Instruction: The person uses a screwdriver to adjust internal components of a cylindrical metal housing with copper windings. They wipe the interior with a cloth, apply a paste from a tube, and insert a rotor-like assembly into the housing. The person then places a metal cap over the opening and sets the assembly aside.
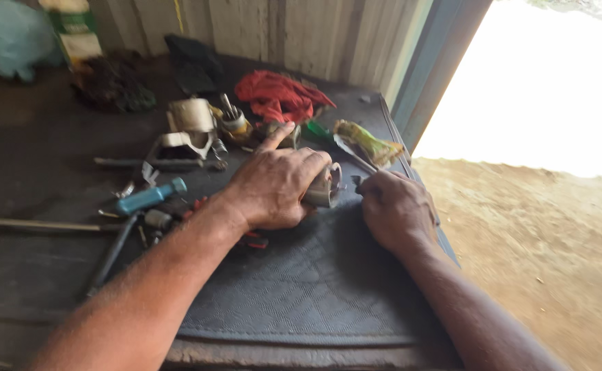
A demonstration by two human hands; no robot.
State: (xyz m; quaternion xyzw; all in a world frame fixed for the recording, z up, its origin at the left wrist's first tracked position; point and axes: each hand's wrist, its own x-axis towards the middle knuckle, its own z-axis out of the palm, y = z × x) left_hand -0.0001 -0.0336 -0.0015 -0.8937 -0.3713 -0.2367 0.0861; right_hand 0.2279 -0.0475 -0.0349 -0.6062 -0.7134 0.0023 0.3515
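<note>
A tall green, white and yellow carton (72,29) is seen at the far left of the bench (26,172), well beyond the fingers. A dull metal part (323,189), rounded and cup-like, is gripped by the curled fingers of the left hand (277,187), index finger raised. A slim dark tool (357,183) is pinched by the closed fingers of the right hand (398,209). A ribbed black rubber mat (301,282) lies beneath. A crumpled red rag (280,96) and a blue-handled screwdriver (148,197) lie nearby.
</note>
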